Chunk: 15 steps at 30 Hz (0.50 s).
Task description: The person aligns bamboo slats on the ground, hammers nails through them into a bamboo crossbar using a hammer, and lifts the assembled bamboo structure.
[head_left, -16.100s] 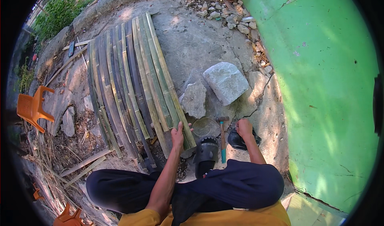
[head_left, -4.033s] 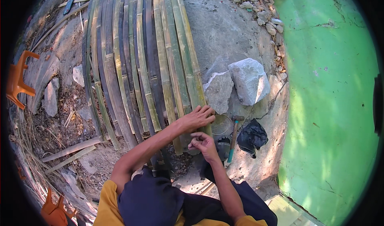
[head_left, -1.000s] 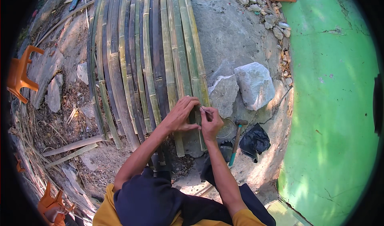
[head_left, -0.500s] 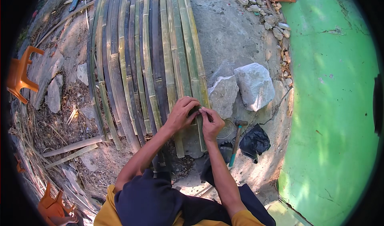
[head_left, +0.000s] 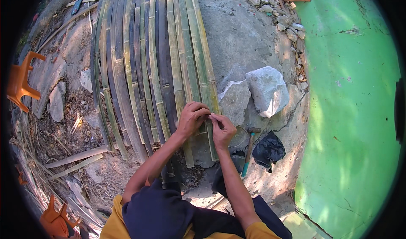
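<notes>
Long split bamboo strips (head_left: 154,65) lie side by side, their near ends close to me. Over the near part of the rightmost strips, my left hand (head_left: 193,117) and my right hand (head_left: 223,129) meet at the fingertips. Both are closed in a pinch, thumbs and forefingers together. Whatever they pinch is too small to make out. A thin pale loop (head_left: 244,143), like wire or cord, curves out beside my right hand; whether it runs into the fingers is hidden.
To the right lie two big rocks (head_left: 267,91), a hammer (head_left: 249,152) with a teal grip and a black plastic bag (head_left: 269,151). Beyond stretches a green-painted surface (head_left: 351,112). Orange plastic chairs (head_left: 24,81) stand at the left, near loose bamboo pieces (head_left: 76,156).
The fingertips of both hands have drawn slightly closer together and shifted a little left. The bamboo strips lie as before.
</notes>
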{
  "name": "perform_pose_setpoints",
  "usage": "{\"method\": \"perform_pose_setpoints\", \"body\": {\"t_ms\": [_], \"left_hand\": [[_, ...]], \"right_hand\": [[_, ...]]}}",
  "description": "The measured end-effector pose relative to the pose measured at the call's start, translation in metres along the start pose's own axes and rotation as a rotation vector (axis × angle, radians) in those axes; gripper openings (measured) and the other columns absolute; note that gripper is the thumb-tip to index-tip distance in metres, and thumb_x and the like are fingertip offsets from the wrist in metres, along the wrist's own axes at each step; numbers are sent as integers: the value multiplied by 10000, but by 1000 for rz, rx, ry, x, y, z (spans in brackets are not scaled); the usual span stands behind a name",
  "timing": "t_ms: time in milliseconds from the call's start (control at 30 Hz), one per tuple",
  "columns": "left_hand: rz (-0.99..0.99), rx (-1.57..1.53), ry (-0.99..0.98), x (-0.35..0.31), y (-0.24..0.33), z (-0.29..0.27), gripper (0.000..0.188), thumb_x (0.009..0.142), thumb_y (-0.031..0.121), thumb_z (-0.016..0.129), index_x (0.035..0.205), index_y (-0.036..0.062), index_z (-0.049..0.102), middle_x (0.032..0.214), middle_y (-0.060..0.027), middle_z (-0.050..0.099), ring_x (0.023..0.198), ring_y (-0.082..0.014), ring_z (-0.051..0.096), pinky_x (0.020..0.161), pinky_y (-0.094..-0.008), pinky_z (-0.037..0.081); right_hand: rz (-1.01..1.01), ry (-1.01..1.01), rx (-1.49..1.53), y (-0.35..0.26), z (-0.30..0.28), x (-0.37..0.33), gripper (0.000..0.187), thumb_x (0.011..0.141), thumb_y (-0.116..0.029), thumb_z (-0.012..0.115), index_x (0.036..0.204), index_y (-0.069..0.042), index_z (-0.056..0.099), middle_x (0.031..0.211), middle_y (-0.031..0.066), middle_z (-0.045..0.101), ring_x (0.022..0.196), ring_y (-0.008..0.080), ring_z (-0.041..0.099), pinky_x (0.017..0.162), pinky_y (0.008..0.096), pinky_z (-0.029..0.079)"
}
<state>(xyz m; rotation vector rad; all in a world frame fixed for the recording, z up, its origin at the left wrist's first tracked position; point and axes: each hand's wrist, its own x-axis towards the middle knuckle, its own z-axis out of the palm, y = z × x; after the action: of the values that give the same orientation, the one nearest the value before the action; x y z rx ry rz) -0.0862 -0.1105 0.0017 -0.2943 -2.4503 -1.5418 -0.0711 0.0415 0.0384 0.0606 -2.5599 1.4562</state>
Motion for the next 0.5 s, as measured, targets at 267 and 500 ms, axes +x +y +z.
{"method": "perform_pose_setpoints", "body": {"t_ms": [267,500], "left_hand": [[-15,18,-5,1,3,-1,222,692,55,798,902,103,739,959,-23,708,931,-240,661,876,-382,485],[1,-8,-4,3,6,-2,201,697,35,796,874,106,733,942,-14,703,905,-233,655,857,-381,480]], "right_hand": [[80,13,12,-5,-1,0,129,832,15,777,958,-13,770,885,112,756,801,180,732,731,292,565],[183,122,-44,4,-45,1,257,854,-14,749,1106,-4,700,1031,144,719,913,224,712,789,334,560]]}}
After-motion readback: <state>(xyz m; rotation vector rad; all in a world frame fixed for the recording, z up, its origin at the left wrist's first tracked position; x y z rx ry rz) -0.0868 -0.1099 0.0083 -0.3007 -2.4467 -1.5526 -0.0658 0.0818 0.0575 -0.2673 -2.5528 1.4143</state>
